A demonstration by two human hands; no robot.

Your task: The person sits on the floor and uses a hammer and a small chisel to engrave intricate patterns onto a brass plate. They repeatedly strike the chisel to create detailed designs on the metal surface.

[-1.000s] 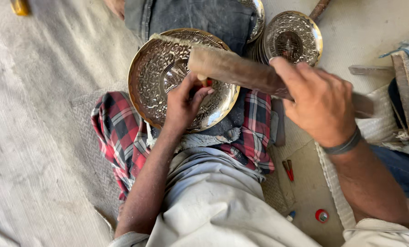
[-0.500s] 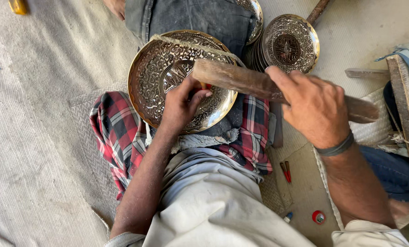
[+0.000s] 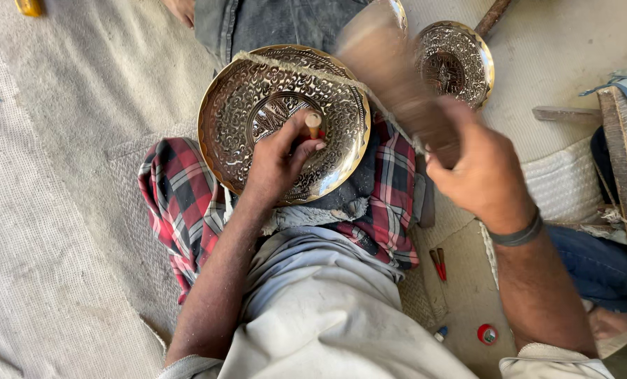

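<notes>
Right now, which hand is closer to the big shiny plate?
Left. The left hand rests on the big engraved plate, holding a small punch. The right hand is off beside it, swinging a mallet.

Metal-craft workshop: embossed brass plates (image 3: 283, 119), floor mats (image 3: 68, 175), tools.

We see a golden plate (image 3: 283, 119) chased with dense scrollwork, a red, black and white plaid cloth (image 3: 180, 200) beneath it, and a small red cap (image 3: 487, 334) on beige matting (image 3: 61, 210)

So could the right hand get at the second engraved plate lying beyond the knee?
Probably yes: the right hand is close to the smaller engraved plate with open space between, though it already grips a blurred wooden mallet.
</notes>
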